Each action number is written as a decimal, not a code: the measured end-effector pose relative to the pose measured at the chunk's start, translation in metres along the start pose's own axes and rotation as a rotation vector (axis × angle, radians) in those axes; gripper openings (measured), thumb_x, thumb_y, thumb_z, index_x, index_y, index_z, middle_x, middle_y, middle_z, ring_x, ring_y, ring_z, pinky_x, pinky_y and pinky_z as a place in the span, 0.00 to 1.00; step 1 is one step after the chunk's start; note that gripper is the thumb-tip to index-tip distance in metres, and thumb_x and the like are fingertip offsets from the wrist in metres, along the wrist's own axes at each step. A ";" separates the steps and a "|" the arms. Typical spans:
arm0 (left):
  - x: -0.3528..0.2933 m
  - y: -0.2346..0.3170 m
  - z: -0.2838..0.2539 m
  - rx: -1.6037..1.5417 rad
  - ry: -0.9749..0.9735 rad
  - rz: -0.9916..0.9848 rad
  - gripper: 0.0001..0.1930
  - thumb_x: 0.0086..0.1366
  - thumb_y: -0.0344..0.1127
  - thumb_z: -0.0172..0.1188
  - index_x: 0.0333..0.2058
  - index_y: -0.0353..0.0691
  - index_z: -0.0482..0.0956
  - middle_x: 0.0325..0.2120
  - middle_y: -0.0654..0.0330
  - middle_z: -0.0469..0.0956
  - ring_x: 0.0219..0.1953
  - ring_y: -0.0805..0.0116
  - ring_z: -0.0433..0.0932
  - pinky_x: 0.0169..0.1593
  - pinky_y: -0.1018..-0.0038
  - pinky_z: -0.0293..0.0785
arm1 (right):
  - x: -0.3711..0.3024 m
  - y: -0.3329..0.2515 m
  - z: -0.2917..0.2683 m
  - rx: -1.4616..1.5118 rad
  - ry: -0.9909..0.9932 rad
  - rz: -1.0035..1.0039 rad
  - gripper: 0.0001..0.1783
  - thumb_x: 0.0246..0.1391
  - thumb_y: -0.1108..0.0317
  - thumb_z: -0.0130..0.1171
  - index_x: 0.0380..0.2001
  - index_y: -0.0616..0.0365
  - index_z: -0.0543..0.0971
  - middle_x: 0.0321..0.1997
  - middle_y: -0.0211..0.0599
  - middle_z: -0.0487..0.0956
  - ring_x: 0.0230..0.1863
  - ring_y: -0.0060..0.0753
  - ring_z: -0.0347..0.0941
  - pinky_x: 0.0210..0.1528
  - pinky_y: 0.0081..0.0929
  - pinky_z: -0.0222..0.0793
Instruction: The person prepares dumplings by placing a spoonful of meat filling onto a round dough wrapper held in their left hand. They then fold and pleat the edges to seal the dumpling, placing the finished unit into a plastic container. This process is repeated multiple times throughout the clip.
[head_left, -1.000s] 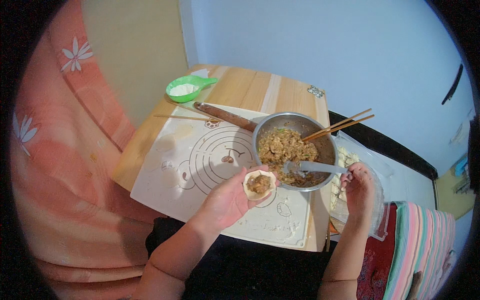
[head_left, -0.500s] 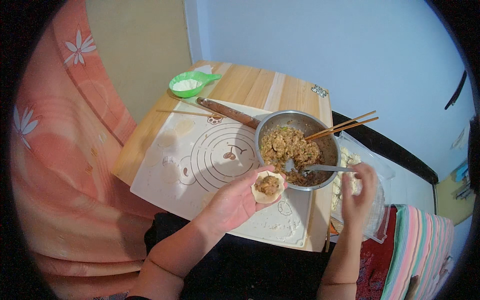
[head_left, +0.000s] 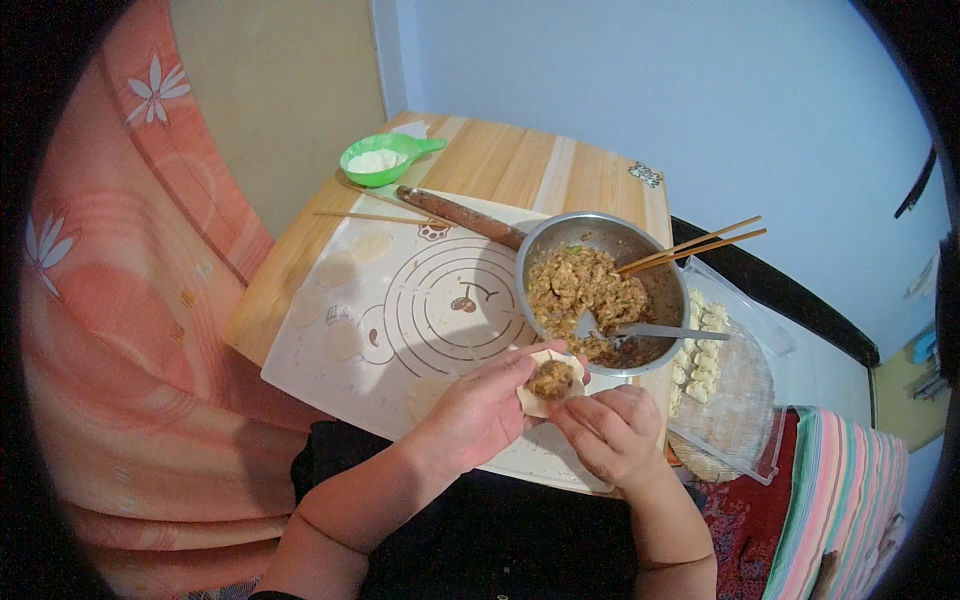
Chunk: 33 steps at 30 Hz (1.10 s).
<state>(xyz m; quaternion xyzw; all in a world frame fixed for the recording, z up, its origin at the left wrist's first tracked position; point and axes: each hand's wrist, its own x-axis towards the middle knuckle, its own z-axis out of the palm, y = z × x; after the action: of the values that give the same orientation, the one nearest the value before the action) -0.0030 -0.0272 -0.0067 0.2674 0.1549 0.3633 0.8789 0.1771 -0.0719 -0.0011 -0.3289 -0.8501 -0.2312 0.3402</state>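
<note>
A round dumpling wrapper [head_left: 533, 404] with a lump of brown filling [head_left: 550, 379] on it rests across the fingers of my left hand [head_left: 478, 402]. My right hand [head_left: 612, 432] has its thumb and fingertips closed on the wrapper's near right edge. Just beyond both hands stands a steel bowl [head_left: 677, 280] of minced filling [head_left: 590, 290]. A metal spoon [head_left: 670, 331] leans in it with its handle over the right rim, and a pair of chopsticks [head_left: 700, 248] sticks out at the upper right.
Beneath lies a white kneading mat [head_left: 400, 270] with flat wrappers [head_left: 340, 340] at its left. A rolling pin [head_left: 460, 214] lies by the bowl, near a green scoop [head_left: 378, 160] of flour. Right of the wooden table [head_left: 500, 155], a clear plastic box [head_left: 765, 450] holds several dumplings [head_left: 705, 360].
My right hand has let go of the spoon and come left to the wrapper. The spoon now rests in the bowl. The left hand has shifted slightly right with the filled wrapper.
</note>
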 end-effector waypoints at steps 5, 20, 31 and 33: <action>-0.004 0.002 0.003 -0.008 -0.004 -0.002 0.21 0.71 0.40 0.37 0.57 0.36 0.61 0.57 0.48 0.64 0.57 0.60 0.66 0.59 0.62 0.63 | -0.001 -0.006 0.005 0.114 0.063 0.101 0.16 0.34 0.69 0.63 0.33 0.54 0.81 0.38 0.28 0.76 0.35 0.29 0.69 0.34 0.25 0.66; -0.010 0.001 0.010 0.067 0.032 0.073 0.20 0.71 0.40 0.37 0.58 0.39 0.61 0.58 0.52 0.63 0.57 0.64 0.65 0.55 0.64 0.68 | 0.012 -0.015 0.007 0.322 0.163 0.348 0.13 0.34 0.74 0.66 0.29 0.58 0.80 0.41 0.39 0.77 0.41 0.41 0.74 0.41 0.33 0.69; -0.011 -0.002 0.014 0.129 0.069 0.113 0.20 0.70 0.39 0.41 0.58 0.40 0.61 0.57 0.52 0.64 0.57 0.65 0.65 0.56 0.67 0.65 | 0.005 -0.013 0.010 0.278 0.120 0.296 0.13 0.34 0.72 0.67 0.30 0.56 0.80 0.44 0.36 0.79 0.46 0.39 0.74 0.45 0.35 0.69; -0.011 -0.004 0.011 0.172 0.076 0.126 0.20 0.70 0.39 0.41 0.58 0.40 0.62 0.56 0.52 0.65 0.57 0.65 0.66 0.56 0.67 0.65 | 0.007 -0.013 0.009 0.271 0.111 0.295 0.13 0.34 0.72 0.67 0.30 0.55 0.80 0.43 0.35 0.79 0.44 0.38 0.74 0.44 0.35 0.68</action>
<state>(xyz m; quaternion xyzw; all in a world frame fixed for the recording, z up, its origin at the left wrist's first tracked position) -0.0033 -0.0409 0.0005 0.3372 0.2016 0.4129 0.8217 0.1600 -0.0725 -0.0048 -0.3876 -0.7960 -0.0804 0.4578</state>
